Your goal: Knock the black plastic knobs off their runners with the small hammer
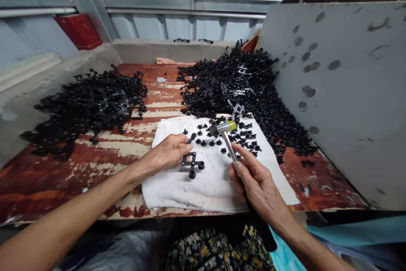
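— Far left on the tabletop [104, 135]?
— Heap of black plastic frames [89, 106].
— Left hand [168, 152]?
— Grip pinched on a black cross-shaped piece [191, 162], flat on the white cloth [209, 182].
— Right hand [256, 182]?
— Grip closed round a small hammer [226, 135], head above loose black caps [222, 140].

Left arm: bare forearm comes in from near left, reaching far and rightward toward centre.
Left hand [169, 152]: I see it palm down, wrist low, fingers curled, fingertips [189, 140] pressed down at its right edge.
Right arm: bare forearm enters from near right, angled far and leftward.
Right hand [258, 184]: back of hand faces up, fingers wrapped in a closed grip, thumb lying along the top, pointing far-left.
Spacing: hands near each other, not touching.
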`<state>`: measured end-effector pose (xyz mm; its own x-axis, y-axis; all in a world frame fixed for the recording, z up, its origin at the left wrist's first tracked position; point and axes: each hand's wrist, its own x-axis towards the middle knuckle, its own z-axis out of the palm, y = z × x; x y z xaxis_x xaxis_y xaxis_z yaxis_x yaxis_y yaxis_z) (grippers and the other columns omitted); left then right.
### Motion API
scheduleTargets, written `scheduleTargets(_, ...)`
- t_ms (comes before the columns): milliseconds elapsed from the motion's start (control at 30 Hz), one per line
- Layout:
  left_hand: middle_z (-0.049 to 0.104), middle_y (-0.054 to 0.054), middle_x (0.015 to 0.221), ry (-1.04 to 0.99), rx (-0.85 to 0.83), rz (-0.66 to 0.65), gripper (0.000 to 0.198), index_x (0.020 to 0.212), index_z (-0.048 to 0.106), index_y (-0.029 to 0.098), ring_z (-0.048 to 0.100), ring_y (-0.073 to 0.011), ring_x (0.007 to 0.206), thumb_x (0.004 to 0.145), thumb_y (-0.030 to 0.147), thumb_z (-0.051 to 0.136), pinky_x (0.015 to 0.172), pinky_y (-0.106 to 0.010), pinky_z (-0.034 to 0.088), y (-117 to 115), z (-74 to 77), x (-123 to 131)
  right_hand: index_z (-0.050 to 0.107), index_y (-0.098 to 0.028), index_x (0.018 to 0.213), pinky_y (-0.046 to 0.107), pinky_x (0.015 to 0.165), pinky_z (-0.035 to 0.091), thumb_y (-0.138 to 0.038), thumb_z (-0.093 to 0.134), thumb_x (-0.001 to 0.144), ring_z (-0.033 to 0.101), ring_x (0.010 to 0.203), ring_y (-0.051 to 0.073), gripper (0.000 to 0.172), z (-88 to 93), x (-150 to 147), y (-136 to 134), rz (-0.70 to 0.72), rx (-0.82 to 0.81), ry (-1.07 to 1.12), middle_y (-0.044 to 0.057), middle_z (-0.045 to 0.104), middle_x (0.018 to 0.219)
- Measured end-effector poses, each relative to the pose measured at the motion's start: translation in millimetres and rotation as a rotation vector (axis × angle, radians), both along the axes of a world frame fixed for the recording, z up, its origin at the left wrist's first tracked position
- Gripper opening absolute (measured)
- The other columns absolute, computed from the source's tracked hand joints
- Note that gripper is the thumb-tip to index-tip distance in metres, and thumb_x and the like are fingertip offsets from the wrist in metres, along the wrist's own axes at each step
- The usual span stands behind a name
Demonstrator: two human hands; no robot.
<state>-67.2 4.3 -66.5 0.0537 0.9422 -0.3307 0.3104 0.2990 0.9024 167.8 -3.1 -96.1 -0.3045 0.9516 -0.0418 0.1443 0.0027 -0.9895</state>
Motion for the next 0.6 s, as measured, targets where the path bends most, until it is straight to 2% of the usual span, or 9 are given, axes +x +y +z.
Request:
scheduleTargets(100,0.036,0.007,0.059,0.056,0.050,-0.036,0.035,0.066,0.042,0.019,0.034,-0.0070,0.050,0.071,0.047,0.061,0.046,-0.018,0.028,8.4,-11.1,0.9,0.046,-0.017,0.140,0.021,0.036,0.031,-0.041,0.049,0.092,0.037,0.043,0.007,0.054,-2.1,-0.4,2.0,-0.005,0.008,0.027,-0.003,0.054,0.071)
scheduleTargets(200,0.040,0.005,0.057,0.111,0.056,-0.057,0.033,0.065,0.042,0.019,0.036,-0.0084,0.050,0.073,0.048,0.057,0.044,-0.018,0.025,13.9,-15.4,-0.9,0.045,-0.017,0.140,0.021,0.035,0.030,-0.040,0.046,0.093,0.036,0.042,0.007,0.052,-3.7,0.1,3.1,0.003,0.035,0.003,-0.003,0.054,0.072)
scheduleTargets(433,0.045,0.003,0.053,0.252,0.106,-0.136,0.032,0.060,0.049,0.018,0.031,-0.0077,0.045,0.077,0.044,0.049,0.041,-0.020,0.021,17.6,-6.4,1.8,0.046,-0.017,0.139,0.021,0.035,0.029,-0.036,0.044,0.095,0.035,0.043,0.008,0.049,-7.3,1.5,2.3,0.004,0.087,-0.023,-0.002,0.055,0.072)
scheduleTargets(600,0.052,0.001,0.055,0.262,0.094,-0.135,0.033,0.064,0.055,0.016,0.034,-0.0081,0.045,0.077,0.045,0.049,0.042,-0.020,0.022,19.3,-7.9,1.4,0.046,-0.016,0.140,0.021,0.036,0.030,-0.036,0.044,0.094,0.037,0.045,0.009,0.050,-8.9,2.1,2.2,-0.002,0.067,-0.020,-0.001,0.056,0.072)
